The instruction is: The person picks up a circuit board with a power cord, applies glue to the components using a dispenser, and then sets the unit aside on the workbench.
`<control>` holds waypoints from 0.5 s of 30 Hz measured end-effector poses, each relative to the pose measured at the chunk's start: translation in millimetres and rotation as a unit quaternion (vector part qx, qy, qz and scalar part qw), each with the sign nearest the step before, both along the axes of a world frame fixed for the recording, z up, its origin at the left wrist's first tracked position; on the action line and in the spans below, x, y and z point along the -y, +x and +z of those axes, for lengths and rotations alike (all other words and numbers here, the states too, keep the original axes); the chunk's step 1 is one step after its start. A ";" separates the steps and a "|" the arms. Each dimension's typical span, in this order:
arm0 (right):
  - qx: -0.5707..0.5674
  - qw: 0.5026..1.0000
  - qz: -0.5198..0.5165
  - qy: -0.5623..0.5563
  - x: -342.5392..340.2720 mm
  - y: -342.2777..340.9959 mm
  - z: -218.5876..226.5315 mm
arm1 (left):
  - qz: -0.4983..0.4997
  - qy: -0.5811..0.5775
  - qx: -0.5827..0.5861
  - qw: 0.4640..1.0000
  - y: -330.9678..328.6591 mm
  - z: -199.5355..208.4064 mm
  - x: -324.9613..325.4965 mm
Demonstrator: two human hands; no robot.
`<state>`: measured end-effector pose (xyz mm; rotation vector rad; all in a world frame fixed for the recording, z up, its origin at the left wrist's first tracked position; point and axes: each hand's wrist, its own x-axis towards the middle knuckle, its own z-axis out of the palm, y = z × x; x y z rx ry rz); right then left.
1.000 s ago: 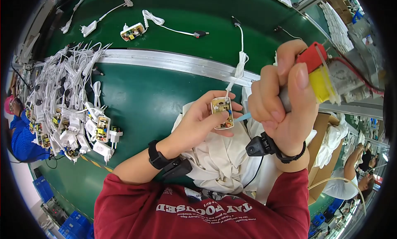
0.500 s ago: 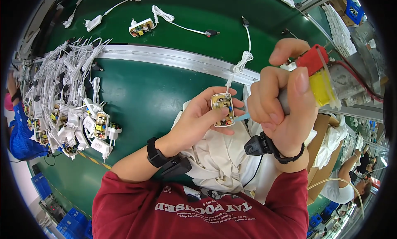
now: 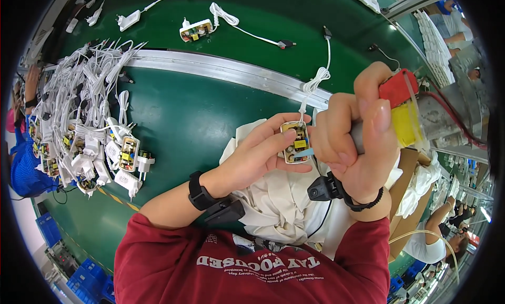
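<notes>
My left hand [image 3: 258, 151] grips an uncased power adapter [image 3: 300, 144], its circuit board facing up and the thumb resting on the board's upper part. A white coiled cable [image 3: 315, 83] runs from the adapter's far end across the metal rail. In my right hand [image 3: 363, 130], the fingers wrap round a grey dispensing gun [image 3: 405, 126] with a red switch block and a yellow band. Its pale blue tapered nozzle [image 3: 305, 153] points left over the lower part of the board. Whether the tip touches the board I cannot tell.
A heap of white adapters with cables [image 3: 89, 146] lies at the left. Another open adapter [image 3: 197, 31] rests beyond the metal rail [image 3: 210, 66]. Cream cloth [image 3: 273, 198] covers my lap, beside a cardboard box [image 3: 407, 183]. Other people sit at the left and right.
The nozzle has come from beside the adapter's right edge to over its lower board. My left thumb sits higher on the board, baring a yellow component. The whole view has shifted slightly.
</notes>
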<state>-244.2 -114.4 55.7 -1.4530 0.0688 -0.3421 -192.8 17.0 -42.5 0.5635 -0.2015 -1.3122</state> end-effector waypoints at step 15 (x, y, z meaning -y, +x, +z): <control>-0.003 0.999 -0.016 0.033 3.6 1.4 5.6 | 0.009 0.015 0.022 1.000 2.5 0.2 5.5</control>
